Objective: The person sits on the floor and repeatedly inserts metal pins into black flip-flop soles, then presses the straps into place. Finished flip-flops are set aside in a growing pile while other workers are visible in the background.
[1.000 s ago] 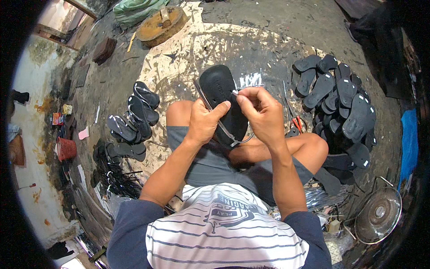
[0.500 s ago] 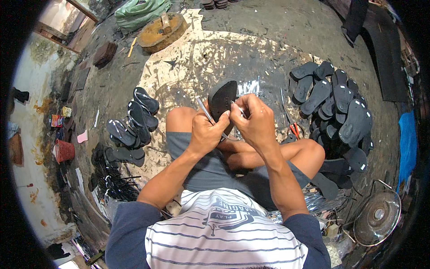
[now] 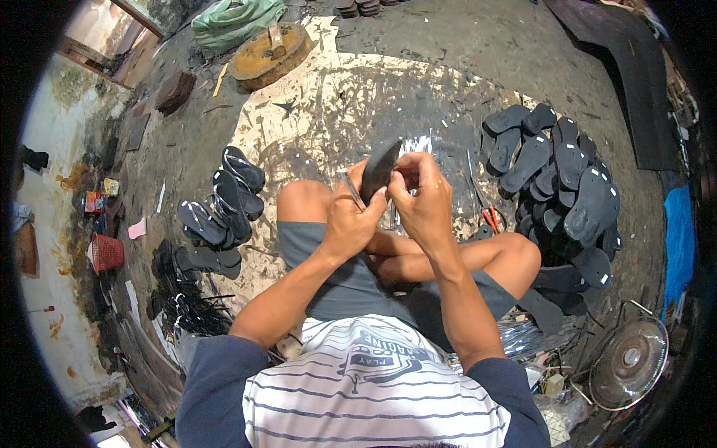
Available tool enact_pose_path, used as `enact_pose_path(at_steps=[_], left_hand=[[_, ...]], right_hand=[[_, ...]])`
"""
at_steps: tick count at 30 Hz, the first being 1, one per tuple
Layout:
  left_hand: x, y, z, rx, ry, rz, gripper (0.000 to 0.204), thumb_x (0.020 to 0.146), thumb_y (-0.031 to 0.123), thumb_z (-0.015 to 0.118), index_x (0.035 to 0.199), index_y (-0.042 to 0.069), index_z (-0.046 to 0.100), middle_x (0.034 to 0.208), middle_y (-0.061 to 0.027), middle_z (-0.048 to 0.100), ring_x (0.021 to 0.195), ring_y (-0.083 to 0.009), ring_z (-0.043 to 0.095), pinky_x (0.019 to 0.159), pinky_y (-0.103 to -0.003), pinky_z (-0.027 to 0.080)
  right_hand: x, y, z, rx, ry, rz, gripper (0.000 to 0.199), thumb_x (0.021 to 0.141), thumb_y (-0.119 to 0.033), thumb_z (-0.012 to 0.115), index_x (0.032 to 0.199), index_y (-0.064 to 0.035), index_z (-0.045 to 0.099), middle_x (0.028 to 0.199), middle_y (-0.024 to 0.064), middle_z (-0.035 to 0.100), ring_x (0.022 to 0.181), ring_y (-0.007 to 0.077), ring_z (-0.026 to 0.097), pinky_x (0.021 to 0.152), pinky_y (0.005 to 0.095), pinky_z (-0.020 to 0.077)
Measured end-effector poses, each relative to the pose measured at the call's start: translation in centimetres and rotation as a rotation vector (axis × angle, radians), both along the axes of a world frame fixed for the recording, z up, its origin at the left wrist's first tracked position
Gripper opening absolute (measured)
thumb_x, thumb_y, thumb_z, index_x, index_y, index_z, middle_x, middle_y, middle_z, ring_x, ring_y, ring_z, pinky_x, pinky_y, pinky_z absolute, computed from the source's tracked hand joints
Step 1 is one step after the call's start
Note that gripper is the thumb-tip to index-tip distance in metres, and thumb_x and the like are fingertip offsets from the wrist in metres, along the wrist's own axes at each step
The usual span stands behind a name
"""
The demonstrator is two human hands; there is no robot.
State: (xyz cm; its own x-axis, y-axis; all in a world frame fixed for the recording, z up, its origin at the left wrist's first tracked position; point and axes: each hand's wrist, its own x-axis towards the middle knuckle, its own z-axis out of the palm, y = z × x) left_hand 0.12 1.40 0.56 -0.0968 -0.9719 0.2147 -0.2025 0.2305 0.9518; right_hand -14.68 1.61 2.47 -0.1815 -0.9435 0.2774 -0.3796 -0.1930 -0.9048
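left hand [image 3: 351, 216] gripping black sandal sole [image 3: 379, 170] edge-on | right hand [image 3: 422, 196] pinching its right edge | sole pile [image 3: 560, 187] crowding right side, floor [image 3: 328, 112] ahead staying roomy

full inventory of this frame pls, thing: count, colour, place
sandal sole: one, black, held edge-on between both hands
sole pile: many, black, floor at right
finished sandals: several, black with straps, floor at left
strap bundle: a heap, black, floor at lower left
scissors: one, red handles, floor by right knee
round block: one, yellowish, floor at top
green sack: one, top edge
red basket: one, far left
fan: one, grey metal, lower right
left hand: grip on sole and a thin strap
right hand: grip on sole's edge
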Motion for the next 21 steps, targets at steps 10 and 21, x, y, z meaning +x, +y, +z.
enact_pose_path(at_steps=[10,21], left_hand=[[0.7,-1.1,0.2,0.260,0.031,-0.158,0.058,0.094,0.002,0.064,0.147,0.004,0.041,0.118,-0.0131,0.067,0.101,-0.0187,0.066,0.086,-0.032,0.055],[1.8,-1.4,1.4,0.466,0.191,-0.481,0.061,0.098,-0.005,0.057,0.154,-0.001,0.034,0.139,-0.0113,0.055,0.127,-0.0161,0.055,0.107,-0.031,0.046]], right_hand=[[-0.2,-0.5,-0.8,-0.011,0.018,-0.005,0.016,0.092,-0.013,0.073,0.101,-0.0016,0.067,0.096,0.0143,0.071,0.089,0.0300,0.070,0.080,0.0393,0.0548],[-1.3,0.4,0.9,0.257,-0.302,0.096,0.019,0.099,-0.021,0.068,0.106,-0.0031,0.065,0.082,0.0090,0.072,0.071,0.0150,0.068,0.065,0.0316,0.0538]])
